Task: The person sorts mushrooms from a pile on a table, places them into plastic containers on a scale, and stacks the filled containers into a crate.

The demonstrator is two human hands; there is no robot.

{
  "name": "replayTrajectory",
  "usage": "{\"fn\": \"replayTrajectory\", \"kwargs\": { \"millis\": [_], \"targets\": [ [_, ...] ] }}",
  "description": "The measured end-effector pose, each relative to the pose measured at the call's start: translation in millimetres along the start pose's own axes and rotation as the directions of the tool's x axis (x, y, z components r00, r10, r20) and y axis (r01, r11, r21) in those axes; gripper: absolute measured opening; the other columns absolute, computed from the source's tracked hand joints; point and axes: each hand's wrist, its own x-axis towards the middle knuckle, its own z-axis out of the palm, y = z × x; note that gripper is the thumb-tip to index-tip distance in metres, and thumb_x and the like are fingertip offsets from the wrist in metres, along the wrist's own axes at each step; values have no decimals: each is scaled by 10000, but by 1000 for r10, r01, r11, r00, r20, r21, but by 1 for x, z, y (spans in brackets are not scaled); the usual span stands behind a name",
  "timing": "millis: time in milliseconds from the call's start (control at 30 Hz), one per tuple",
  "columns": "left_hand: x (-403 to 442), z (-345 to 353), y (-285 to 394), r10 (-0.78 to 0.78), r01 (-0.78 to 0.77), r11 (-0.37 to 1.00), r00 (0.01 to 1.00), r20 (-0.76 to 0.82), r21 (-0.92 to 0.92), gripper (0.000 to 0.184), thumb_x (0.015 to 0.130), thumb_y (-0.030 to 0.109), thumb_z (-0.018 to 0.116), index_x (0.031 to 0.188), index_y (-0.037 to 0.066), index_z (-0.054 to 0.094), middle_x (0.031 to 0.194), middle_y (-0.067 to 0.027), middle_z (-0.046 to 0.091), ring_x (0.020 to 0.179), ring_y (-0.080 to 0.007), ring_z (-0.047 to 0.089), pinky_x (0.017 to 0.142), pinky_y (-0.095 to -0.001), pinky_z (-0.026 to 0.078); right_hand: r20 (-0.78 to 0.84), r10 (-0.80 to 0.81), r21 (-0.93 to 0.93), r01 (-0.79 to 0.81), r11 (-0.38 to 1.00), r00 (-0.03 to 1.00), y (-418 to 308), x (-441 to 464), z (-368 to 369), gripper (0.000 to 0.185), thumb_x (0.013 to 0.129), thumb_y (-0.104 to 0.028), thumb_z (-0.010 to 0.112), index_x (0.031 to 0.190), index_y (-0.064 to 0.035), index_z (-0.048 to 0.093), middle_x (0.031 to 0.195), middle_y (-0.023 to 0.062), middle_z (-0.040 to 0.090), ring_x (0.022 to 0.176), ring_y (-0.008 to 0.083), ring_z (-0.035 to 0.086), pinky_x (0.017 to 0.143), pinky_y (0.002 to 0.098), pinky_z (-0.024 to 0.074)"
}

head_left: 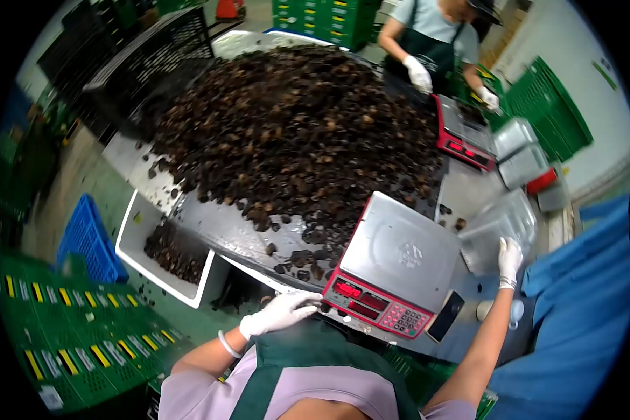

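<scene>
My left hand (280, 313), in a white glove, lies at the table's near edge with its fingers stretched out toward the left front corner of a red-framed digital scale (402, 252). The scale's metal plate is bare and its red display is lit. My gloved right hand (509, 262) is at the near right corner of a stack of clear plastic containers (493, 227), its fingers bent over the rim. A dark phone (446, 316) lies right of the scale's keypad. Beyond the scale spreads a large heap of dark brown, mushroom-like pieces (294, 126).
A co-worker's gloved hands (418, 74) are near a second red scale (465, 133) at the back right. A white bin (129, 238) with dark pieces hangs at the left. Green crates (56, 329), a blue crate (87, 238) and a cup (484, 310) stand around.
</scene>
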Motion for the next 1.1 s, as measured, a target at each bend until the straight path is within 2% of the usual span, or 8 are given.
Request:
{"fn": "replayTrajectory", "kwargs": {
  "millis": [233, 367, 400, 567, 700, 800, 1000, 1100],
  "targets": [
    [-60, -49, -54, -241, 206, 970, 876, -417, -127, 294, 885, 166, 624, 1139, 19, 603, 1051, -141, 654, 950, -250, 648, 834, -330, 509, -3, 111, -180, -110, 978, 994, -34, 16, -49, 366, 809, -426, 677, 843, -62, 676, 861, 178, 672, 801, 367, 627, 748, 401, 478],
    [-61, -93, -58, -238, 217, 971, 801, -550, -104, 293, 861, 118, 631, 1131, 6, 611, 1030, -137, 648, 919, -220, 650, 822, -313, 514, -100, 217, 748, -70, 660, 971, 16, 10, -45, 250, 914, -240, 608, 885, 5, 645, 844, 82, 671, 789, 184, 596, 756, 278, 454],
    [-58, -110, -53, -168, 232, 972, 800, -577, 38, 292, 857, 119, 633, 1127, 9, 614, 1029, -134, 647, 919, -225, 648, 825, -317, 511, -205, 213, 772, 24, 635, 955, -16, -15, -69, 193, 943, -152, 559, 927, 25, 635, 899, 31, 638, 872, 124, 558, 791, 259, 450],
    [-15, -153, -112, -151, 133, 988, 741, -654, -78, 278, 820, 106, 665, 1083, 25, 627, 1071, -138, 623, 1022, -267, 592, 895, -333, 467, -192, -328, 568, 377, 732, 925, -158, -142, -112, 81, 786, -79, 662, 837, -20, 639, 951, 101, 640, 928, 249, 600, 871, 369, 457],
    [18, -182, -131, 134, 49, 957, 798, -588, 284, 357, 781, 113, 699, 1118, 37, 606, 1134, -142, 603, 1068, -298, 564, 937, -366, 447, 88, -576, 438, 488, 755, 813, -210, -198, -81, 225, 694, -187, 758, 867, -77, 668, 992, 96, 663, 1046, 290, 596, 896, 388, 460],
    [36, -189, -140, 326, -10, 830, 820, -471, 557, 493, 739, 151, 743, 1190, 56, 569, 1222, -149, 566, 1107, -328, 536, 935, -399, 450, 70, -421, 437, 352, 828, 904, -250, -220, -106, 493, 680, -264, 775, 1114, -67, 646, 1157, 123, 633, 1135, 302, 563, 971, 400, 437],
    [50, -184, -134, 340, -90, 793, 886, -314, 602, 447, 720, 117, 736, 1134, 53, 582, 1187, -140, 557, 1065, -346, 538, 892, -396, 460, 130, -380, 690, 192, 698, 916, -374, -272, -93, 621, 713, -155, 780, 1270, -31, 536, 1223, 168, 589, 1115, 322, 581, 948, 377, 473],
    [39, -185, -130, 433, -251, 775, 879, -198, 580, 275, 736, 101, 706, 992, 66, 613, 1043, -106, 590, 942, -303, 567, 810, -382, 477, 350, -298, 573, 49, 818, 888, -411, -282, -61, 884, 667, -222, 816, 1410, -80, 359, 1435, 193, 368, 1206, 356, 496, 925, 411, 481]
  ]
}}
